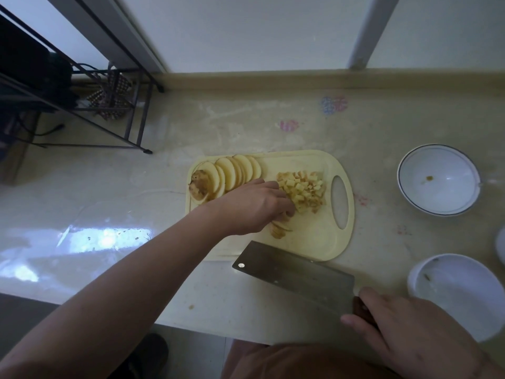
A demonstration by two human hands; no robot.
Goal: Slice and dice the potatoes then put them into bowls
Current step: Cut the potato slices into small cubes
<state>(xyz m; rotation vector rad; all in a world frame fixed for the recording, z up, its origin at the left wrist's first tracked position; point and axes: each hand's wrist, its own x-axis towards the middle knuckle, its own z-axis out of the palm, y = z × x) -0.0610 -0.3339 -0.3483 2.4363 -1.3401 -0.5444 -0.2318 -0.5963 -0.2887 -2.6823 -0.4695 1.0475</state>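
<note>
I see the potato slices (pixel 232 170) fanned along the far left of the pale cutting board (pixel 322 242), with the diced potato (pixel 303 190) heaped near its handle hole. My left hand (pixel 251 206) reaches over the board's middle, fingers curled down onto a small stack of slices (pixel 280 229); whether its grip actually pinches them I cannot tell. My right hand (pixel 410 329) has its grip clenched around the handle of a cleaver (pixel 295 274), whose blade lies over the board's near edge and the counter (pixel 246 127). Two white bowls stand to the right, one farther (pixel 438 179), one nearer (pixel 459 294). A black wire rack (pixel 82 91) sits at far left.
</note>
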